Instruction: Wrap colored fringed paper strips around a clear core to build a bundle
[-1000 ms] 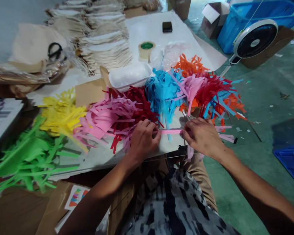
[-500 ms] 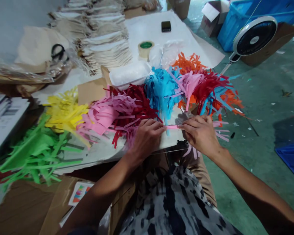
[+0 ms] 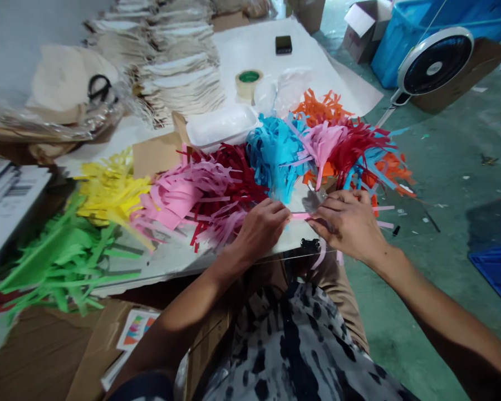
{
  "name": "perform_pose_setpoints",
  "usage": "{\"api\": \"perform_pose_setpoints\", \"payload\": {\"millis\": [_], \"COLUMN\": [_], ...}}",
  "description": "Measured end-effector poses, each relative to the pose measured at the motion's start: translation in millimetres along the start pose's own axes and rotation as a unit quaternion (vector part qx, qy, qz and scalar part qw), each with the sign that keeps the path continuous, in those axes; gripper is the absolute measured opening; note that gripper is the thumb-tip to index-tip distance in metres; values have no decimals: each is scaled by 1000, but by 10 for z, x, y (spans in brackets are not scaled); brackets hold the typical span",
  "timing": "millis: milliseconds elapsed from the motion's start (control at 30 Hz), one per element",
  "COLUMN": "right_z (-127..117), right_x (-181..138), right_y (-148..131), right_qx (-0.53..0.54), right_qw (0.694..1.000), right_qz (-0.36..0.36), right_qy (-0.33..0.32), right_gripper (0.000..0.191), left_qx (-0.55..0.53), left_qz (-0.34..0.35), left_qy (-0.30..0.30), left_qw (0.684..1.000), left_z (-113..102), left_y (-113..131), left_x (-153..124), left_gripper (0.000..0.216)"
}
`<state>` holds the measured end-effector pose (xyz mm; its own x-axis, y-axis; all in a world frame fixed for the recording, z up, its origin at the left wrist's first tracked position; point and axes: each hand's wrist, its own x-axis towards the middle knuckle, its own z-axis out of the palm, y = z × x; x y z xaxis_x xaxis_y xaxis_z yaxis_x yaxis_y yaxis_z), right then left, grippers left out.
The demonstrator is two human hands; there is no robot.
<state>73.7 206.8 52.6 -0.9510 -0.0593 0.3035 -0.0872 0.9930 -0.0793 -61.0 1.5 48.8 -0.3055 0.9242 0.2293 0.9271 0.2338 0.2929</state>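
Observation:
Between my two hands stretches the narrow twisted middle of a pink paper tassel (image 3: 301,216), just above the table's front edge. My left hand (image 3: 267,223) is closed on its left end, fingers pressed together. Closed on the right end is my right hand (image 3: 344,220), with pink strips poking out past it and hanging below. Loose pink fringe (image 3: 223,225) lies left of my left hand. Behind the hands are a blue tassel (image 3: 278,153), dark red fringe (image 3: 246,170) and another pink tassel (image 3: 325,142). A black binder clip (image 3: 310,244) grips the table edge.
Yellow fringe (image 3: 108,189) and green fringe (image 3: 62,256) lie on the left. A white tray (image 3: 221,127), a tape roll (image 3: 249,83) and stacked cream bundles (image 3: 179,78) stand farther back. A fan (image 3: 436,64) is at the right; a cardboard box (image 3: 45,351) sits below left.
Both hands have shifted slightly to the right with the pink tassel. Fewer pink strips show beyond my right hand.

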Motion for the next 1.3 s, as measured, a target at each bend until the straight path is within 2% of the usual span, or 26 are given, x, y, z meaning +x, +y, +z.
{"api": "perform_pose_setpoints", "payload": {"millis": [233, 400, 633, 900, 1100, 1167, 1300], "right_z": [143, 232, 180, 163, 126, 142, 185], "right_x": [88, 83, 74, 115, -14, -43, -9], "right_y": [-28, -8, 30, 2, 26, 13, -63], "right_qx": [37, 27, 18, 0, -14, -5, 20], "right_qw": [999, 1000, 998, 994, 992, 995, 999], "right_qz": [-22, 14, 53, 101, 125, 98, -26], "right_qy": [-6, -7, -32, -52, -12, 13, 18], "right_gripper": [31, 31, 32, 31, 31, 24, 31], "left_qx": [18, 27, 25, 6, 18, 20, 39], "left_qz": [-8, -30, -106, -172, -216, -190, -20], "left_qy": [-5, -8, 10, -6, 22, 46, 43], "left_qw": [1000, 999, 994, 985, 976, 981, 998], "left_z": [39, 47, -36, -69, -91, -77, -12], "left_y": [-68, -115, -205, -209, -188, -220, -251], "left_x": [6, -26, -118, -38, -92, -144, -202], "left_gripper": [23, 20, 19, 14, 4, 7, 27]}}
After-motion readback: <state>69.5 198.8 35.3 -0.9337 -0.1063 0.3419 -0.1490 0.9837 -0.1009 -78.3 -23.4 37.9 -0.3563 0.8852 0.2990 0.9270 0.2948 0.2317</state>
